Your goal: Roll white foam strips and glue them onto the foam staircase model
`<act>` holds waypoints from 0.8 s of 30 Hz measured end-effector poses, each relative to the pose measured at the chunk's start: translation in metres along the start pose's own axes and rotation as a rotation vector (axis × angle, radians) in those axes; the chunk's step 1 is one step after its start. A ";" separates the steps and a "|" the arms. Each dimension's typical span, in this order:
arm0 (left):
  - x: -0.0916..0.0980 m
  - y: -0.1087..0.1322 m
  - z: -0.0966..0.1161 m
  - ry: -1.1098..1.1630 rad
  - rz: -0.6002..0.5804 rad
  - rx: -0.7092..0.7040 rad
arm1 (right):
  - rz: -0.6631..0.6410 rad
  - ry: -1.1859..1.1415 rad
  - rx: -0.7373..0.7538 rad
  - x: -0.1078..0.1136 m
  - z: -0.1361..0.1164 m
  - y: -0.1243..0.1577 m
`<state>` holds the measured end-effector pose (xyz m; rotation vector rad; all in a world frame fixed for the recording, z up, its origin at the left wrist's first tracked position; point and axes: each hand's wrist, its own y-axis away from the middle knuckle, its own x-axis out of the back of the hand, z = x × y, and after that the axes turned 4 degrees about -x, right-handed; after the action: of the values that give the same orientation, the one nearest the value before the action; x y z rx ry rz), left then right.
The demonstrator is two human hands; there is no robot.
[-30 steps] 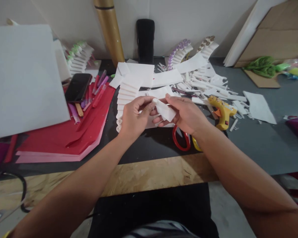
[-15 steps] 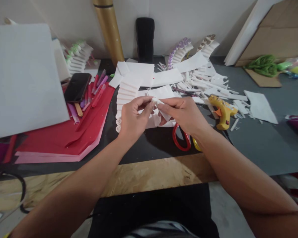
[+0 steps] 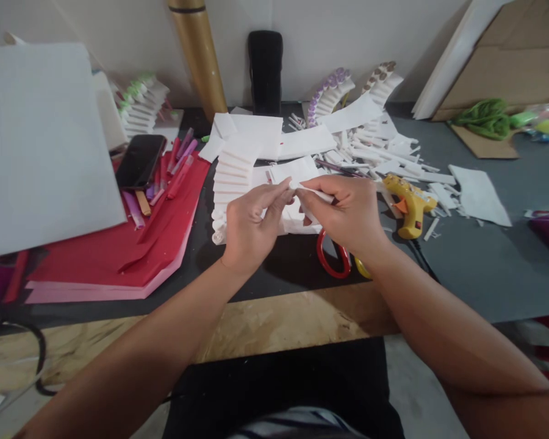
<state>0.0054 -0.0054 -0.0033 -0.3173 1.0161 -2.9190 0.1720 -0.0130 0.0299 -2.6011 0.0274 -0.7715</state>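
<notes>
A small piece of white paper (image 3: 320,195), partly rolled, is pinched between both hands above the table. My left hand (image 3: 256,219) is closed, its thumb and fingertips gripping the left end. My right hand (image 3: 348,210) is closed on the other side, with the paper running under its fingers. Just behind and to the left lies a fan of white paper strips (image 3: 232,174) with rolled ends. White paper sheets (image 3: 260,131) lie beyond the hands. Below my right hand are scissors with a red handle (image 3: 333,256), their blades hidden.
A yellow glue gun (image 3: 409,204) lies to the right, its cord trailing. White paper scraps (image 3: 375,152) are heaped behind it. Red sheets (image 3: 119,256), a phone (image 3: 141,161) and several markers (image 3: 178,171) are at left. A gold cylinder (image 3: 199,61) stands at the back.
The paper between my fingers has turned and now lies more level, pointing right. My right hand has shifted slightly right, and my left fingers are straighter.
</notes>
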 end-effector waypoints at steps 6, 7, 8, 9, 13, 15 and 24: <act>0.007 -0.013 -0.007 0.301 -0.088 0.231 | -0.082 -0.015 0.081 0.005 0.005 -0.003; 0.008 -0.014 -0.008 0.319 -0.108 0.236 | -0.087 -0.014 0.087 0.005 0.006 -0.003; 0.008 -0.015 -0.009 0.322 -0.123 0.238 | -0.089 -0.009 0.090 0.004 0.007 -0.003; 0.009 -0.015 -0.009 0.313 -0.135 0.237 | -0.088 -0.003 0.089 0.003 0.007 -0.003; 0.010 -0.015 -0.006 0.190 -0.166 0.190 | -0.109 -0.128 -0.055 0.000 0.006 -0.005; 0.011 -0.015 -0.005 0.116 -0.148 0.155 | -0.196 -0.384 -0.274 -0.002 0.005 -0.008; 0.013 -0.014 -0.007 0.046 -0.148 0.077 | -0.421 -0.972 -0.658 -0.003 0.012 -0.014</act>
<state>-0.0078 0.0086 0.0023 -0.3372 0.9197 -3.1020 0.1741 0.0046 0.0252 -3.3645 -0.6621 0.5704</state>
